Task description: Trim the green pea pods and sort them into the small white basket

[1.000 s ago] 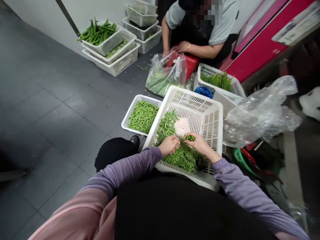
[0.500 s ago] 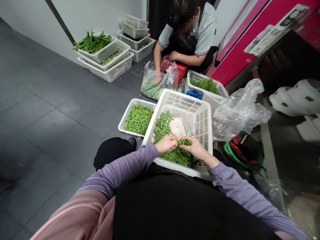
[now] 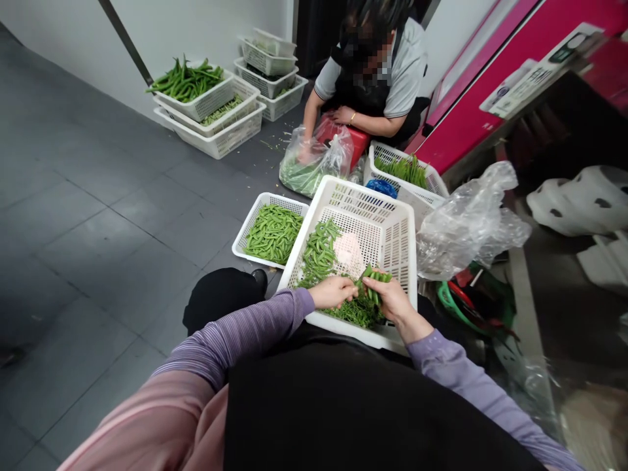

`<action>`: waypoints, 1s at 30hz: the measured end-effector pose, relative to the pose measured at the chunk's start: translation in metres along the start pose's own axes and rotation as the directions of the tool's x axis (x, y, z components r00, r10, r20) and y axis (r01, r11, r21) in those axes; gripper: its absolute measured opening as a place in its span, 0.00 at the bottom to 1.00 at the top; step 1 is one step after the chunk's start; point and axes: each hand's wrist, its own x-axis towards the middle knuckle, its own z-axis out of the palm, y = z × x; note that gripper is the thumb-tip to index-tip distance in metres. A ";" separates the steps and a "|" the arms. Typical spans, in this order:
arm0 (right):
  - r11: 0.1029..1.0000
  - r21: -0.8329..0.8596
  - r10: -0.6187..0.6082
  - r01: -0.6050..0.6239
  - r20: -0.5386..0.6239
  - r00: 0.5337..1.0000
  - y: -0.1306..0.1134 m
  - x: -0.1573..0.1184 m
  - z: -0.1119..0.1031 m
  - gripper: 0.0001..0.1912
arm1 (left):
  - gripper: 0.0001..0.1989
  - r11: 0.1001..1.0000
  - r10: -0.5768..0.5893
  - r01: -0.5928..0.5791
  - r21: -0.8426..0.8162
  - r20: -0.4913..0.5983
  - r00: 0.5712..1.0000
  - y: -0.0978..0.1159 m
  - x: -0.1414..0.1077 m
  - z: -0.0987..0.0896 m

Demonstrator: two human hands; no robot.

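Green pods (image 3: 379, 279) — within the right grip (image 3: 396, 301)

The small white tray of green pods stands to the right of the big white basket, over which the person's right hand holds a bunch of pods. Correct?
Not quite: the head view shows the small white tray to the left of the big white basket, not to the right. The right hand does hold a bunch of pods over that basket.
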 end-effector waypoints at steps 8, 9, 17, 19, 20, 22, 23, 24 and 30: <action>0.289 -0.711 -0.298 0.641 0.570 0.766 -0.006 0.003 -0.012 0.12 | 0.11 0.774 0.068 -0.013 0.634 -0.062 0.996 0.000 -0.007 -0.002; 0.258 -0.680 -0.214 0.687 0.653 0.726 -0.008 0.005 -0.011 0.12 | 0.11 0.763 0.092 -0.041 0.645 -0.046 0.995 0.000 -0.008 -0.001; 0.995 -0.090 0.054 -0.037 0.197 0.979 0.007 0.024 0.010 0.09 | 0.17 0.910 0.273 -0.099 0.404 -0.400 0.875 0.007 -0.005 -0.010; 0.987 0.076 0.131 -0.143 0.144 0.981 0.013 0.045 0.008 0.10 | 0.15 0.902 0.206 -0.049 0.429 -0.328 0.922 0.003 -0.005 -0.005; 0.985 0.077 0.149 -0.156 0.087 0.985 0.014 0.060 0.005 0.09 | 0.13 0.880 0.162 -0.022 0.475 -0.257 0.953 0.000 -0.005 -0.001; 0.988 -0.051 0.143 -0.146 -0.065 0.988 0.016 0.097 -0.001 0.08 | 0.10 0.810 0.059 0.001 0.587 -0.084 0.995 -0.008 -0.006 0.008; 0.977 -0.161 0.116 -0.139 -0.148 0.982 0.017 0.117 -0.002 0.07 | 0.09 0.777 0.012 0.000 0.630 -0.016 1.000 -0.012 -0.006 0.011; 0.962 -0.234 0.096 -0.141 -0.195 0.976 0.019 0.136 -0.002 0.06 | 0.08 0.753 -0.016 -0.004 0.658 0.024 1.000 -0.015 -0.007 0.014; 0.828 -0.535 0.057 -0.166 -0.216 0.975 0.053 0.204 0.031 0.13 | 0.14 0.753 -0.009 -0.029 0.657 0.056 0.998 -0.018 -0.004 0.011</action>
